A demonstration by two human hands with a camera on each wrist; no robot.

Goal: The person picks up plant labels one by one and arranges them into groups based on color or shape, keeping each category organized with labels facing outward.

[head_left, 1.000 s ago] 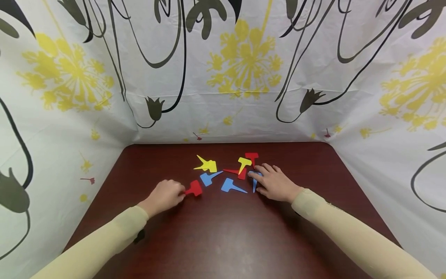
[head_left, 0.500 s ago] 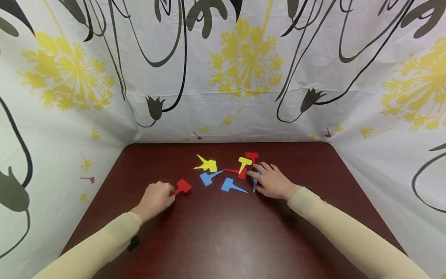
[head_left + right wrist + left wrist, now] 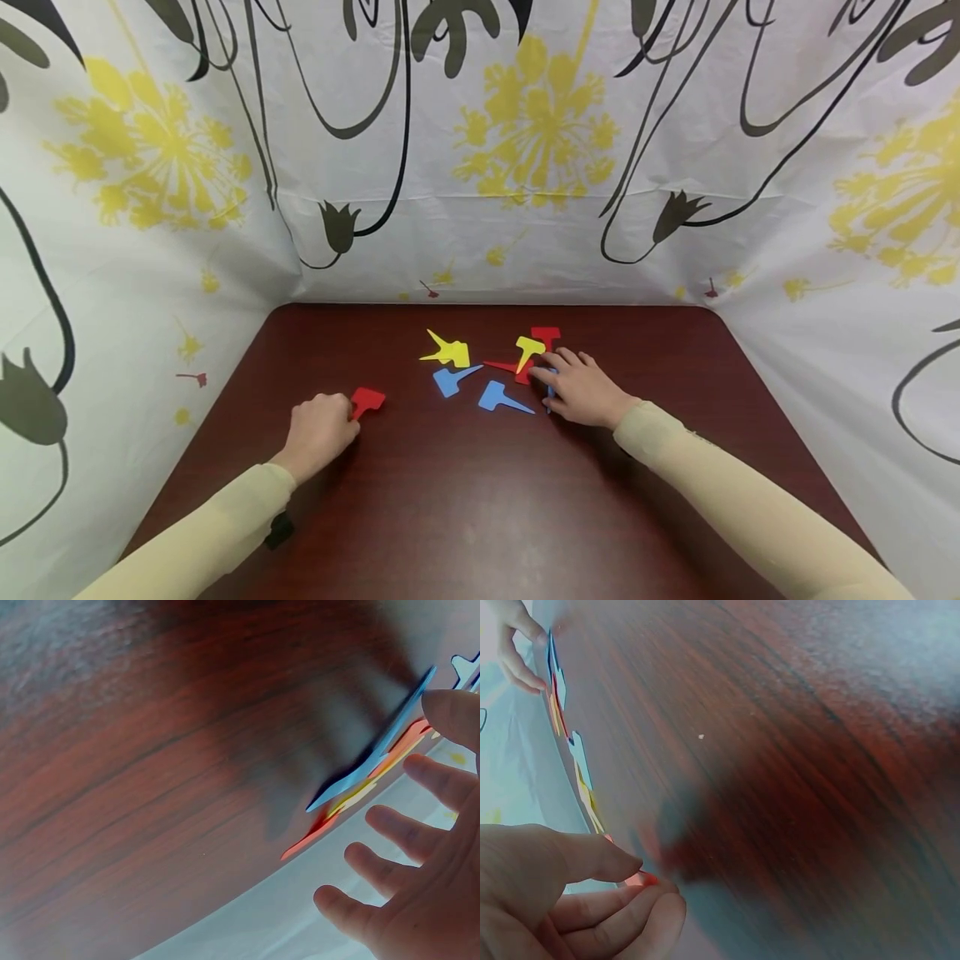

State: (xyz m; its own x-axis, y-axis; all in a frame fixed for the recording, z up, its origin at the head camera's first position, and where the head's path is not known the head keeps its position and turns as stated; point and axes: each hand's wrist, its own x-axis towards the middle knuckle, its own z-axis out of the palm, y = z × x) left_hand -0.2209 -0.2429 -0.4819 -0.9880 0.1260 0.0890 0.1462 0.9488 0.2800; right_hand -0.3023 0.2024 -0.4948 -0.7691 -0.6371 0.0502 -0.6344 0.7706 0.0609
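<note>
My left hand (image 3: 318, 433) pinches a red T-shaped plant label (image 3: 368, 401) by its stem, left of the scattered labels. In the left wrist view, thumb and fingertips meet on the red label (image 3: 640, 880), mostly hidden. My right hand (image 3: 585, 390) hovers or rests over a blue plant label (image 3: 349, 781) with its fingers spread; whether it touches it I cannot tell. Beside that hand lie a yellow label (image 3: 530, 344), a red label (image 3: 523, 374) partly under it, and another red label (image 3: 546, 334) behind.
Two overlapping yellow labels (image 3: 454, 354) lie at the back middle of the dark wooden table (image 3: 465, 517). In front of them are a blue label (image 3: 447, 382) and another blue label (image 3: 495, 395). Patterned white cloth (image 3: 420, 250) surrounds the table's back and sides.
My left hand has drawn the red plant label leftward, away from the others. The right hand has shifted only slightly; the other labels lie as before.
</note>
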